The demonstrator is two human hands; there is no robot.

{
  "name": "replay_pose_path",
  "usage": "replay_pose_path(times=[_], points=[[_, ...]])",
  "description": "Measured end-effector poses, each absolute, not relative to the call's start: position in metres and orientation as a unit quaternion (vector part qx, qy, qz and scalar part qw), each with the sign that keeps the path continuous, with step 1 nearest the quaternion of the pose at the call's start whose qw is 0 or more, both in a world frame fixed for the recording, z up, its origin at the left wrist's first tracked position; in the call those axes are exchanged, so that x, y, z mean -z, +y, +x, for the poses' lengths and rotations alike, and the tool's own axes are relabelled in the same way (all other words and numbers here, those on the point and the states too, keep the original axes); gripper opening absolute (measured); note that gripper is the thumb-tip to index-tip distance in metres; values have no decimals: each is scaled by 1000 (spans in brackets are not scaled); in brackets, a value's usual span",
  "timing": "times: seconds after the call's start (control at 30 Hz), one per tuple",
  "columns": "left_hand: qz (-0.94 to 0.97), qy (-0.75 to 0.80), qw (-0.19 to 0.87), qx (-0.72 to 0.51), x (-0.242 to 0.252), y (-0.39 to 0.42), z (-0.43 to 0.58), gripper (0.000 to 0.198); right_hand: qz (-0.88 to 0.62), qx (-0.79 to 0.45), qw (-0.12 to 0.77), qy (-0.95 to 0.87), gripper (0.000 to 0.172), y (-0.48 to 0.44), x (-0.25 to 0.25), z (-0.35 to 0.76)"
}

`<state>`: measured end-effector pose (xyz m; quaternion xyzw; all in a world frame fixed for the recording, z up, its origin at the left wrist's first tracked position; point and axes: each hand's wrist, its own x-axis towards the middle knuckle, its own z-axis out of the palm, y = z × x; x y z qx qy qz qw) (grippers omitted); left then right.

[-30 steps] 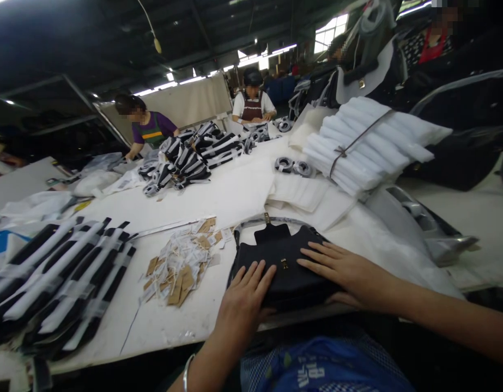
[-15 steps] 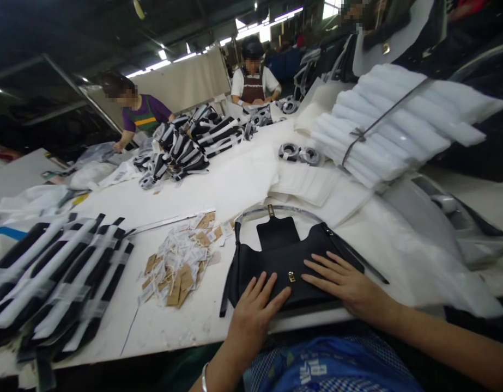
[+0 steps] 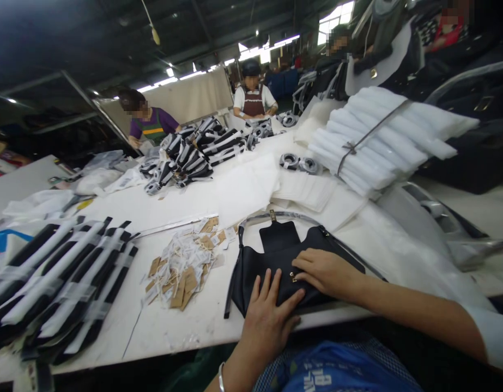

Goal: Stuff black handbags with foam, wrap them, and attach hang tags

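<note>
A black handbag lies on the white table in front of me, its flap folded back away from me. A gold strip shows at the flap's far end, and a gold clasp sits on the bag's front. My left hand rests open on the near left part of the bag, fingers spread. My right hand lies over the bag's right half, fingers bent and their tips beside the clasp. The wrapped handle arches behind the bag.
Left of the bag is a heap of paper tags. Wrapped black straps lie farther left. A tied white foam bundle stands at right, near white sheets. Across the table, people work by piled wrapped straps.
My right hand has moved left toward the clasp, its fingers going from spread to bent. My left hand stays spread on the bag. The view has shifted slightly.
</note>
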<state>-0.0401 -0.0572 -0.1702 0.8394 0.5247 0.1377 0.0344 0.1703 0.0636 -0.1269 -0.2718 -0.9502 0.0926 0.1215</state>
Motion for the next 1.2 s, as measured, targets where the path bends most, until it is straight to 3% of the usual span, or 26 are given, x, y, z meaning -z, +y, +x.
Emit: replay_pose_path(times=[0.2, 0.4, 0.6, 0.73, 0.93, 1.07, 1.2], points=[[835, 529, 24, -151, 171, -57, -41, 67, -235, -75, 18, -969, 22, 73, 120, 141], [836, 525, 28, -159, 171, -58, -42, 69, -409, -185, -45, -892, 37, 69, 115, 124], [837, 522, 37, -159, 171, -59, -43, 67, -402, -338, -116, -843, 45, 83, 102, 122], [837, 522, 39, -157, 170, -58, -44, 67, -360, -356, 6, -863, 48, 79, 96, 135], [845, 514, 26, -147, 170, -56, -45, 71, -415, -388, 167, -805, 25, 128, 97, 143], [848, 509, -4, -145, 176, -54, -46, 73, -485, -408, 196, -748, 21, 192, 110, 120], [849, 509, -30, -142, 180, -53, -46, 75, -487, -485, 192, -700, 29, 214, 126, 97]])
